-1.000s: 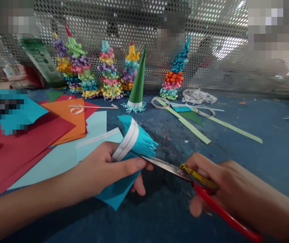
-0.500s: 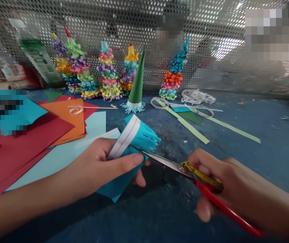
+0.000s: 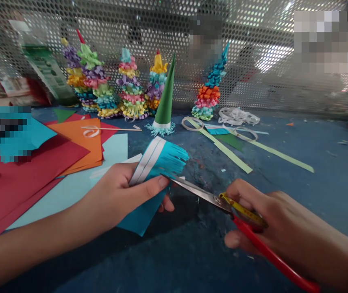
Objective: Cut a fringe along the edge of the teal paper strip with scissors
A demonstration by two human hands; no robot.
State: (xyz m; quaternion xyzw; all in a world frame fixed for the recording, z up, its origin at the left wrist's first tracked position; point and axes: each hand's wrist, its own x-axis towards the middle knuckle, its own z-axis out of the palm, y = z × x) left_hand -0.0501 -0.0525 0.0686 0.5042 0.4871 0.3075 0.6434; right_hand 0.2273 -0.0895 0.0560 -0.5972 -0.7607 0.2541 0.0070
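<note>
My left hand [image 3: 134, 187] is closed on a blue paper strip [image 3: 174, 156], its thumb on top and its fingertips underneath. White double-sided tape runs along the strip's left edge, and the opposite edge is cut into a fringe. Uncut blue paper hangs below the thumb. With my right hand [image 3: 262, 215] I hold a pair of scissors [image 3: 198, 190] with red and yellow handles. The blades point left, and their tips lie at the blue paper just beside my left thumb. Most of the handle loops is hidden by my right fingers.
A green paper cone [image 3: 165, 101] with a fringed base stands ahead. Several curly paper cones [image 3: 131, 89] line the perforated metal screen [image 3: 174, 24]. Coloured sheets [image 3: 40, 162] lie at left, a green-labelled bottle [image 3: 44, 69] behind them. Pale green strips [image 3: 225, 150] lie right of centre.
The blue strip and my left hand have shifted slightly left. The scissor blades have come closer together, and my right thumb has moved up and left.
</note>
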